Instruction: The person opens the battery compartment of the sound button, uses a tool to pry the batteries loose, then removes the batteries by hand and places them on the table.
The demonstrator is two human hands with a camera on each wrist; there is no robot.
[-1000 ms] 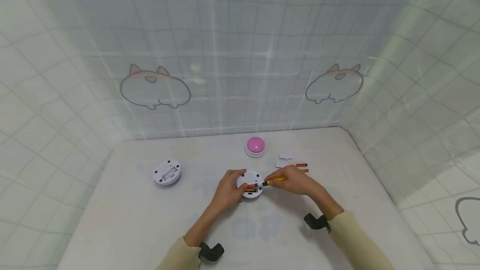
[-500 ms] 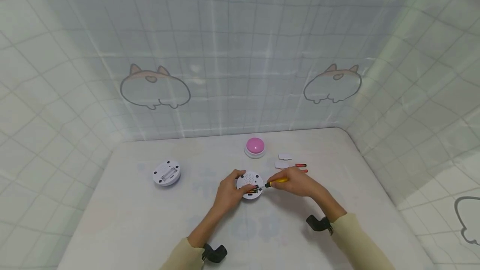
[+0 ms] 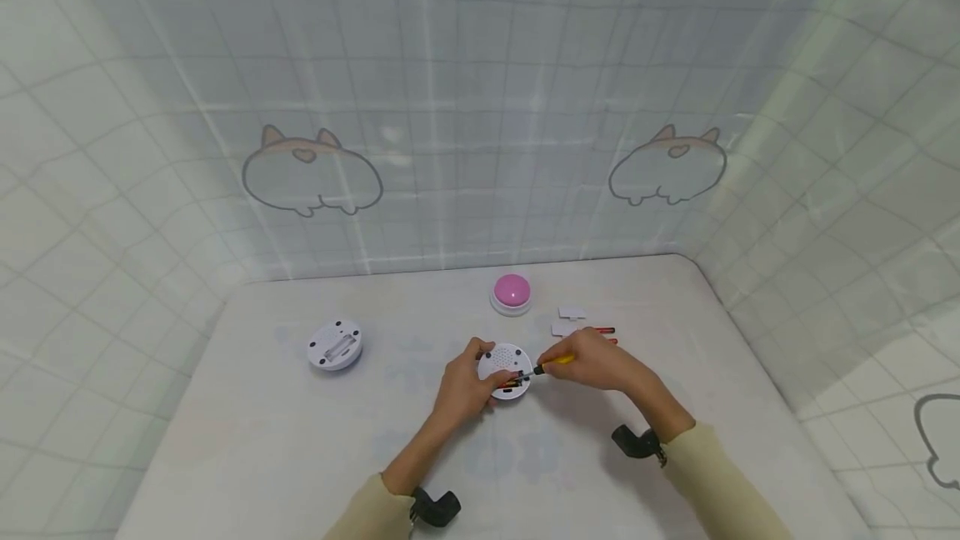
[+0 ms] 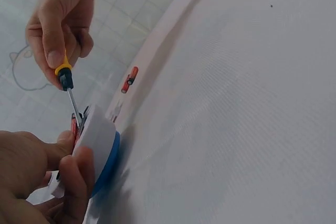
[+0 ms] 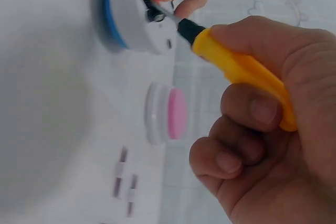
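My left hand [image 3: 461, 388] grips a round white push-button unit [image 3: 506, 354] by its side. It lies upside down, its blue part [image 4: 108, 162] against the table. In its open battery compartment are red-and-black batteries [image 3: 510, 385], and my left thumb presses on them. My right hand [image 3: 596, 361] holds a screwdriver [image 5: 239, 66] with a yellow handle and black collar. The metal shaft [image 4: 73, 102] slants into the compartment at the battery ends. Exactly what the tip touches is hard to make out.
A pink push-button unit [image 3: 512, 291] stands upright behind the hands. Another white unit [image 3: 334, 346] lies overturned at the left, its compartment uncovered. Small white covers [image 3: 572, 313] and loose red batteries [image 4: 129, 80] lie behind my right hand. A patterned sheet surrounds the table.
The left thumb has slid rightward over the batteries. Both hands and the held unit have shifted slightly right, and the screwdriver tip stays at the compartment.
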